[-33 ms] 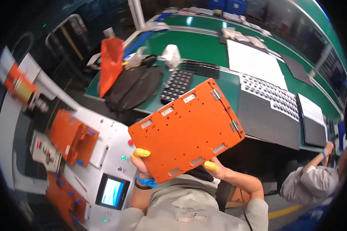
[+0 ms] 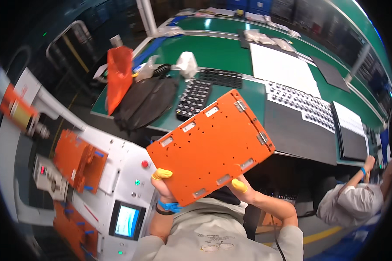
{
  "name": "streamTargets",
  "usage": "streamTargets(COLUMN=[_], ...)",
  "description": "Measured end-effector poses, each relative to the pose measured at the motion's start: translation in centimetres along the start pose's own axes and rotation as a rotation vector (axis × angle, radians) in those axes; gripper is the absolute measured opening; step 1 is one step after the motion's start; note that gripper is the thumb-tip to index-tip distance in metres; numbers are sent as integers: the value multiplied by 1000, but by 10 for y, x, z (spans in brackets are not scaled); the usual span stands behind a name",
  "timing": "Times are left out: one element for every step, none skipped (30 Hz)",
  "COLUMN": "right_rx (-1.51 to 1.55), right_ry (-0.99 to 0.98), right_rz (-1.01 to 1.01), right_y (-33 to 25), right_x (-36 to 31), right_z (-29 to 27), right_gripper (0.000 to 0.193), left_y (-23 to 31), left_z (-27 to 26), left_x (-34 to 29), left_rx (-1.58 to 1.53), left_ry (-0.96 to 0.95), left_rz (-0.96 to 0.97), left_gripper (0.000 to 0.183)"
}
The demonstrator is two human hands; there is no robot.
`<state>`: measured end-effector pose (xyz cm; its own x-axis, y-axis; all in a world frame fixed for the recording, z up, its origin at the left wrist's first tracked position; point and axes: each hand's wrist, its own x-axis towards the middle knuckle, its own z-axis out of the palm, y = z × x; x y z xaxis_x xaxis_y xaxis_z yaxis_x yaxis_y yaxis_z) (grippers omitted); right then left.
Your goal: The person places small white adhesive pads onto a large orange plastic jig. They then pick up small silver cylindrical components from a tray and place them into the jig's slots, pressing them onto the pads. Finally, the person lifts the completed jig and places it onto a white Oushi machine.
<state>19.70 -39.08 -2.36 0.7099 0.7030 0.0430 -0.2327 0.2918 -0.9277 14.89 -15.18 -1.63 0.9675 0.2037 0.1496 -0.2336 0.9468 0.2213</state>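
An orange rectangular fixture plate (image 2: 213, 150) with two metal hinges along its right side is held tilted in front of my body. Small holes and several silver inset slots mark its face. My left hand (image 2: 163, 188) grips the lower left corner, its thumb in a yellow finger cot and a blue band at the wrist. At the lower edge, right of the middle, my right hand (image 2: 245, 192) holds the plate, also with a yellow cot on the thumb. The other fingers of both hands are hidden behind the plate.
To the left stands a white machine with a lit screen (image 2: 127, 220), a red button (image 2: 145, 164) and orange fixtures (image 2: 79, 160). Ahead, a green bench (image 2: 222, 52) bears a black bag (image 2: 147, 102), black trays (image 2: 194, 98) and sheets of small parts (image 2: 298, 104). Another person (image 2: 353, 204) sits at right.
The view has shifted slightly, so the bench and its contents sit a little further left. Both hands keep their hold on the orange plate.
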Motion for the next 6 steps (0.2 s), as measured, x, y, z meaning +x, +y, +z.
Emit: streamTargets(right_rx=[209, 224, 231, 205, 181, 158], right_ry=[-31, 5, 31, 124, 207, 289], right_rz=[-22, -82, -138, -140, -143, -145], right_y=[-11, -9, -6, -5, -4, -3], right_x=[-2, -3, -4, -7, -7, -6], right_z=[-6, -15, -24, -28, -31, -31], right_gripper=[63, 63, 64, 66, 67, 69], left_y=[-18, -30, -42, -52, -60, -69], left_z=[9, 18, 23, 27, 29, 17], left_x=[12, 19, 26, 32, 38, 43], left_rx=[57, 129, 214, 301, 393, 439], left_ry=[97, 200, 256, 311, 362, 352], left_rz=[-49, -86, -93, -97, -90, -73], left_gripper=[60, 59, 61, 63, 65, 69])
